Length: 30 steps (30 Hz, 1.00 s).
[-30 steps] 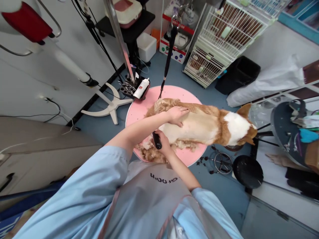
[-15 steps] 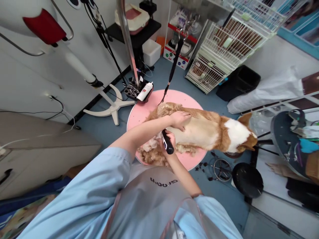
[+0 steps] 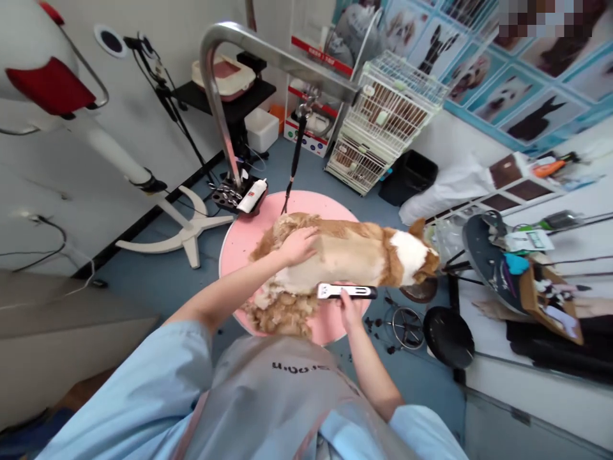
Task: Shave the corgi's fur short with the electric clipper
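Black tray (image 3: 224,197): scissors (image 3: 235,191), one white bottle (image 3: 253,195). Brown box (image 3: 530,297): mixed small things. One dog (image 3: 347,249) on round pink table (image 3: 330,327), fur pile (image 3: 282,314) beside it. One black strap (image 3: 297,148) hangs behind. Left hand (image 3: 299,246) flat on dog's back, fingers slightly apart. Right hand (image 3: 351,309) wrapped round one hair clipper (image 3: 335,291), near dog's side.

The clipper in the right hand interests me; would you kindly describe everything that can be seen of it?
The clipper is long and slim, apparently smooth plastic: white with small dark marks at the picture's left end, a white panel along its face, black at the right end. It lies nearly level across the picture, gripped near its middle by the right hand, beside the dog and over the table. Whether it touches the coat or is running cannot be told.
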Motion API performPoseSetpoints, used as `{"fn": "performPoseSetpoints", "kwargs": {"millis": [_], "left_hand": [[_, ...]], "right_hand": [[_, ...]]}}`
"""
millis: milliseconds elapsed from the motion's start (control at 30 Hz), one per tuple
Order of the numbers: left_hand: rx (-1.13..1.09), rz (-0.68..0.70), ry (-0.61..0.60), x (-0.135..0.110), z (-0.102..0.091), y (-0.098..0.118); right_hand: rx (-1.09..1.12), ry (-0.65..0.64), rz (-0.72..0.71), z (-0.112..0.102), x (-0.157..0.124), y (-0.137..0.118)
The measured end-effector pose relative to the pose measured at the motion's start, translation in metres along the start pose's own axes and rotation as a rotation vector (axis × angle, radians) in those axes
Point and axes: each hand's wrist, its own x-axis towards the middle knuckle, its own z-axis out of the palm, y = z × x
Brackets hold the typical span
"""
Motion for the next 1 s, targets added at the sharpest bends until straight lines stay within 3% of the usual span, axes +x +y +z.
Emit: {"fn": "performPoseSetpoints", "kwargs": {"millis": [100, 167, 267, 367, 567, 1000], "left_hand": [[0.006, 0.055, 0.075, 0.000, 0.020, 0.039], [-0.006, 0.161, 0.058, 0.013, 0.035, 0.076], [-0.006, 0.222, 0.016, 0.044, 0.060, 0.129], [0.034, 0.139, -0.020, 0.073, 0.087, 0.157], [0.161, -0.021, -0.091, 0.087, 0.124, 0.157], [0.206, -0.203, 0.043, 0.080, 0.125, 0.167]], "right_hand": [[0.195, 0.212, -0.071, -0.049, 0.035, -0.042], [0.215, 0.278, -0.130, -0.067, 0.069, -0.077], [0.149, 0.347, -0.217, -0.077, 0.123, -0.121], [0.039, 0.353, -0.208, -0.075, 0.168, -0.144], [-0.001, 0.114, -0.010, -0.067, 0.213, -0.133], [0.049, -0.225, 0.174, -0.013, 0.232, -0.118]]}}
